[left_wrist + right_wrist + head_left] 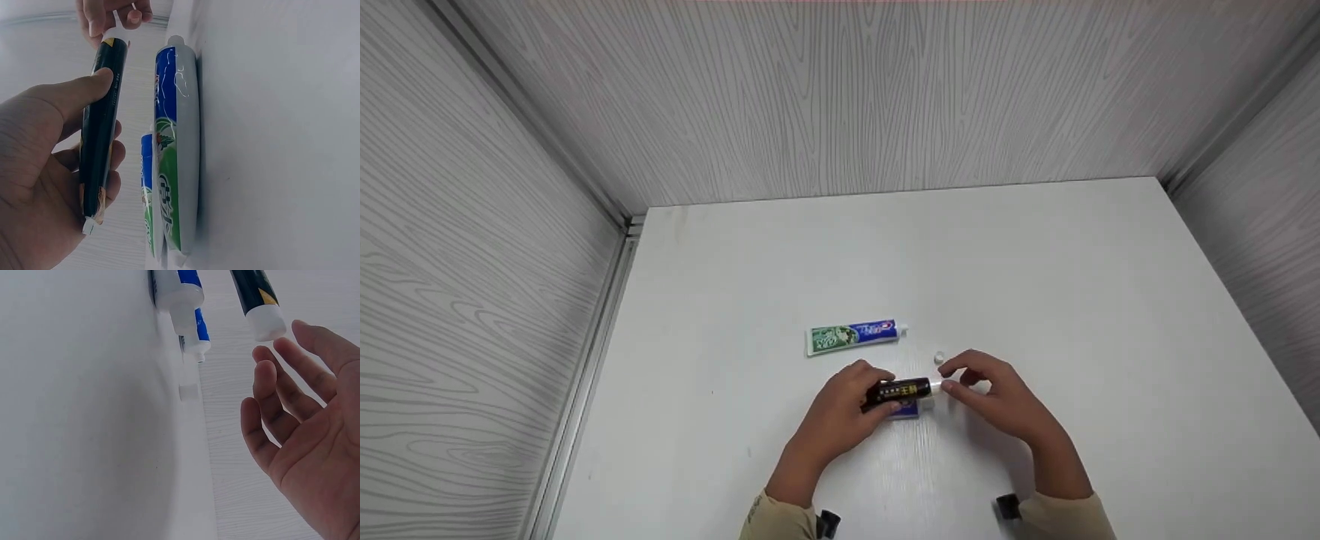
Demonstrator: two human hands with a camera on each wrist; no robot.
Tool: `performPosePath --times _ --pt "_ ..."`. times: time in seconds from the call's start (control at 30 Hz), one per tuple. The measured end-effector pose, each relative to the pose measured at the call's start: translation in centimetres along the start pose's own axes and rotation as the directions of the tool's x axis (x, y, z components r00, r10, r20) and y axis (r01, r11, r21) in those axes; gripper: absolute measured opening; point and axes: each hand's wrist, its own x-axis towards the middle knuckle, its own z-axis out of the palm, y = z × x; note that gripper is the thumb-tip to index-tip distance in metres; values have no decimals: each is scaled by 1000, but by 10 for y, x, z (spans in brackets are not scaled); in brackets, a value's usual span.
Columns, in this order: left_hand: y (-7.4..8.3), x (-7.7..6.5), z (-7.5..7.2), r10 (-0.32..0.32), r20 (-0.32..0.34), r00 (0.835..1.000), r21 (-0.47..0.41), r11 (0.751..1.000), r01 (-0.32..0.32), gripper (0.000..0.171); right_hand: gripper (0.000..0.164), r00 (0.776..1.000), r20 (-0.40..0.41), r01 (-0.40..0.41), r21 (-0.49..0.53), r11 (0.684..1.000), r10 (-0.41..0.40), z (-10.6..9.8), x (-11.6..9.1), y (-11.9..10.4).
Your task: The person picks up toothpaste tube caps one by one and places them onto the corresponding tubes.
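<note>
My left hand (844, 405) grips a black toothpaste tube (904, 390), thumb on one side and fingers round the other. Its white cap (266, 323) points toward my right hand (997, 394). In the right wrist view the right hand's fingers are spread and loosely bent, with the fingertips close beside that cap; whether they touch it I cannot tell. Under the held tube lies a blue and green toothpaste tube (177, 152), mostly hidden in the head view, with a white cap (183, 319). Farther back lies a second blue and green toothpaste tube (851, 336), its narrow nozzle showing.
A small loose white cap (939, 358) lies on the white table (735, 277), just beyond the right fingertips. Wood-grained panels (840, 97) stand along the back and both sides of the table.
</note>
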Motion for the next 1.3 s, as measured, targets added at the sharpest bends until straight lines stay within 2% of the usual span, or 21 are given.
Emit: performPosePath --times 0.33,0.8,1.03,1.3 --pt "-9 -1 -1 -33 -25 999 37 999 34 33 18 994 -97 -47 -57 997 42 1 1 -1" --pt "-21 -1 2 -76 -57 995 114 990 83 31 25 985 -79 -160 -127 979 151 1 1 2" --pt "-27 -2 3 -107 -56 993 136 984 113 31 25 983 -77 -174 -152 973 164 2 1 4" --pt "-29 -1 3 -106 -73 992 163 980 117 31 26 985 -90 -162 -197 967 147 1 0 7"
